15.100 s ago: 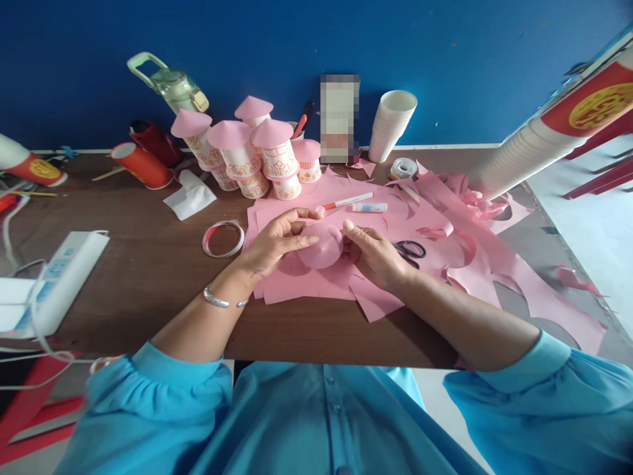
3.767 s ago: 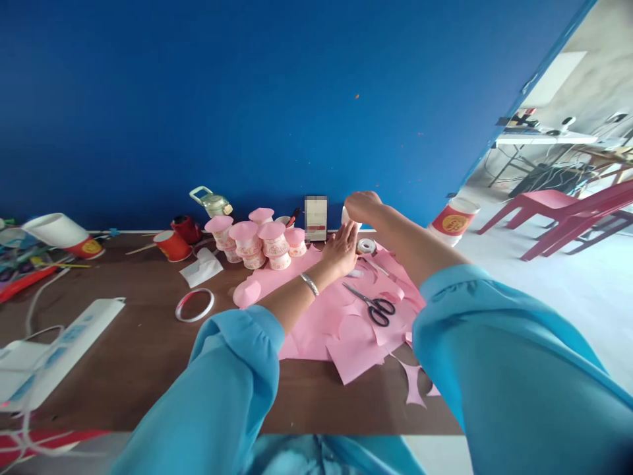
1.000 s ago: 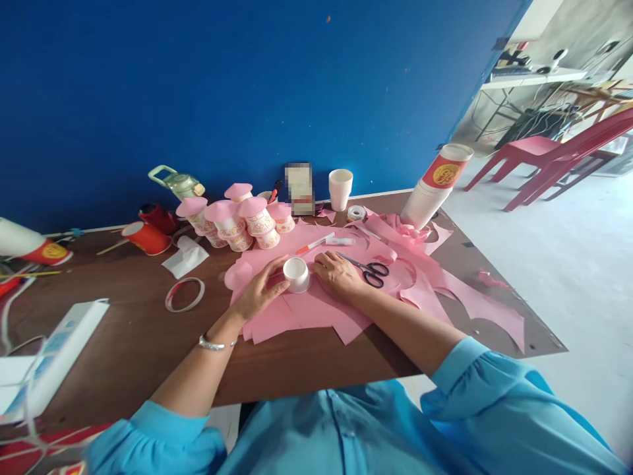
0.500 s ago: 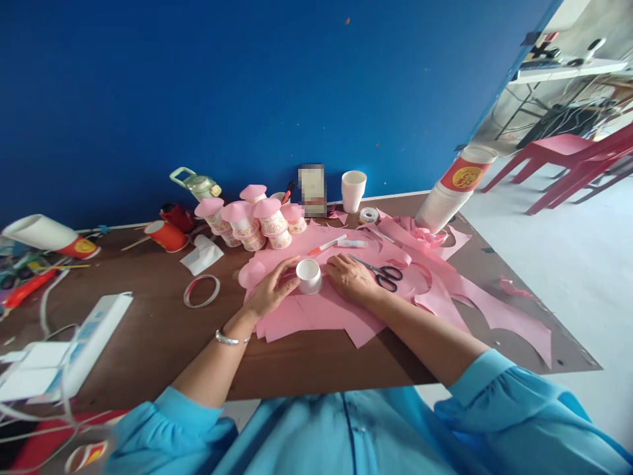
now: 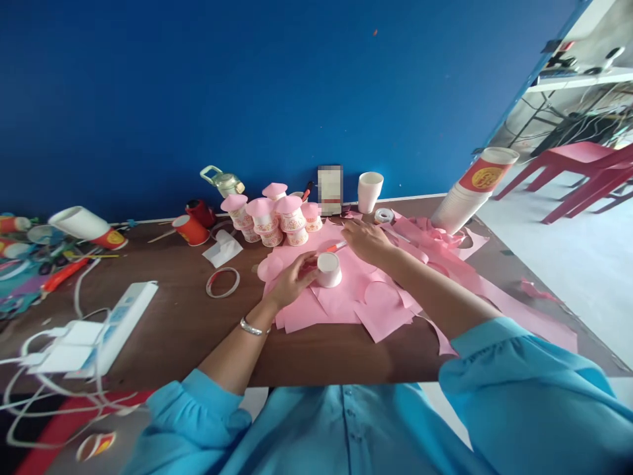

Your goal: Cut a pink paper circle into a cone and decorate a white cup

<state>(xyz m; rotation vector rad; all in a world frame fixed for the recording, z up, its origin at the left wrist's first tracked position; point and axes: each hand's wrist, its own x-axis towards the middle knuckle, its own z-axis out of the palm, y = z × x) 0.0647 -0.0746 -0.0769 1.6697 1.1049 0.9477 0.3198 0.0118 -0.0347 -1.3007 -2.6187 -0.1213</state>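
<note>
The desk [image 5: 173,323] carries a spread of pink paper [image 5: 341,297] at its middle, and on that paper stands a small white cup [image 5: 329,269], mouth up. The left hand [image 5: 291,282] steadies it, fingers wrapped against its left side. The right hand [image 5: 363,239] reaches just beyond the cup, fingers curled down over a red-capped pen [image 5: 337,247]; whether they have closed on it I cannot tell. The step looks like fetching a marking tool, so the next move calls for a firm pinch and a steady cup. At far right a stack of cups [image 5: 465,194] bears a gold emblem on red; its writing is unreadable.
</note>
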